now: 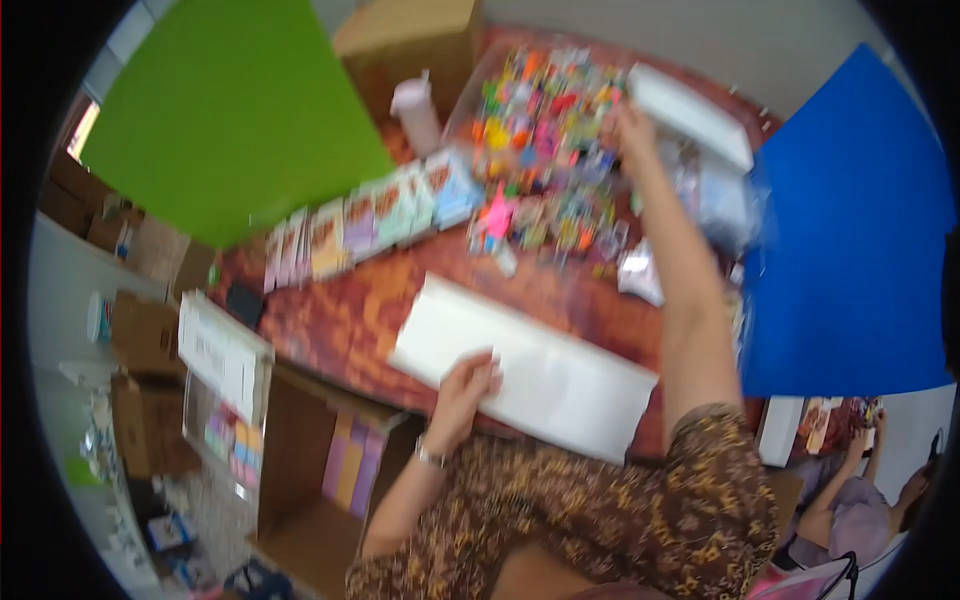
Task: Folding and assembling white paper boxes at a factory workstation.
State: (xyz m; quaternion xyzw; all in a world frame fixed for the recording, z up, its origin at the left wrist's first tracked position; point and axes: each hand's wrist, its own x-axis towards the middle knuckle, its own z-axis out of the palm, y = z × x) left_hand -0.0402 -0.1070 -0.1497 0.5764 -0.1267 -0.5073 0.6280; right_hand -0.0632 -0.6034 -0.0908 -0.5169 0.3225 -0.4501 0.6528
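Head view: white panel (540, 368) lies under the half-curled left grip (466, 392), hold unclear.

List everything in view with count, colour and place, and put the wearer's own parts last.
table: 1, reddish brown, centre
long white piece: 1, white, table's near side
small trinkets: many, mixed colours, table's far middle
small packs: row, count unclear, pastel, left of trinkets
cup: 1, pale pink, behind packs
long box: 1, white, upper right
plastic bags: count unclear, clear, below long box
green board: 1, upper left
blue board: 1, right
cardboard boxes: several, brown, behind cup and at left
white carton: 1, white, left
another person: 1, lilac clothing, lower right
background clutter: blurred, uncountable
patterned top: 1, brown and yellow, bottom
left hand: 1, at white piece's near edge
right hand: 1, blurred, at trinkets
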